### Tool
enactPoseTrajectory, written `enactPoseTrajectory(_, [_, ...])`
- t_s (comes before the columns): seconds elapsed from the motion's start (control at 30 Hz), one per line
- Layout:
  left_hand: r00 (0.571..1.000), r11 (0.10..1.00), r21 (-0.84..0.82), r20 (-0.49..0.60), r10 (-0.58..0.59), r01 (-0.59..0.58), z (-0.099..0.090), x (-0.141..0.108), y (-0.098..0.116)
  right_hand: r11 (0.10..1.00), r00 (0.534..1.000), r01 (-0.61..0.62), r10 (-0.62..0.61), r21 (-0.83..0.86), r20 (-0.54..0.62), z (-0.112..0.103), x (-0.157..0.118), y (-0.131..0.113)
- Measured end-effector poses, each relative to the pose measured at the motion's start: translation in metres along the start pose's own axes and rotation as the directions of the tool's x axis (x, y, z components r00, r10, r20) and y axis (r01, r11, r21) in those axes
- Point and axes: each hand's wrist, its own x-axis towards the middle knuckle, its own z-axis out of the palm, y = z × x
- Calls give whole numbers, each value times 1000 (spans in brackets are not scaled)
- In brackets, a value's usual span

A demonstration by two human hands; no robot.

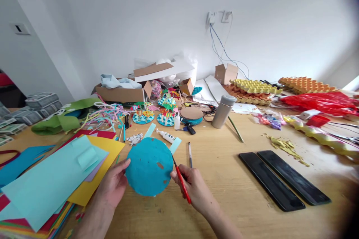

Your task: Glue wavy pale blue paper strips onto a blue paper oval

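A round blue-painted cardboard disc (146, 168) is held up over the table, with bare brown patches showing through the paint. My left hand (116, 181) grips its left edge, thumb on the front face. In my right hand (192, 185) is a pair of scissors (182, 183) with red handles; the dark blades reach up to the disc's right edge. Whether they cut into it I cannot make out. Behind the disc lie a white glue tube (166, 136) and light blue paper strips (175, 145). A pen (190, 155) rests beyond my right hand.
Coloured paper sheets (56, 175) are stacked at the left. Two black trays (270, 181) lie at the right. A steel thermos (223, 112) stands behind, near decorated paper discs (143, 117) and more cardboard discs (191, 113). Egg cartons (255, 86) sit at the back right.
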Motion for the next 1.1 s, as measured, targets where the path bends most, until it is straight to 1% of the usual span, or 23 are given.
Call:
enactPoseTrajectory(0.13, [1000,1000,5,11,5,-5,0,-1,1,1000,1000,-2,2,-17,16,-1,0,-1])
enactPoseTrajectory(0.37, [1000,1000,-6,15,22,-22,-2,1,1,1000,999,-7,6,13,50,-4,-1,-1])
enactPoseTrajectory(0.53, [998,1000,6,55,21,-21,-4,3,1,1000,998,-7,6,8,64,-6,-2,-3])
enactPoseTrajectory(0.67, [999,1000,20,37,20,-20,-6,5,1,1000,997,-11,12,-11,76,-7,-2,-5])
enactPoseTrajectory(0.83, [999,999,22,49,24,-25,-7,5,0,1000,997,-10,12,-24,71,-7,-2,-3])
enactPoseTrajectory(0.93, [999,1000,18,26,19,-19,-6,4,0,999,997,-11,14,-39,73,-7,-2,-3])
enactPoseTrajectory(1.1, [999,1000,3,31,16,-16,-2,0,1,999,997,-8,11,-37,71,-7,-1,-6])
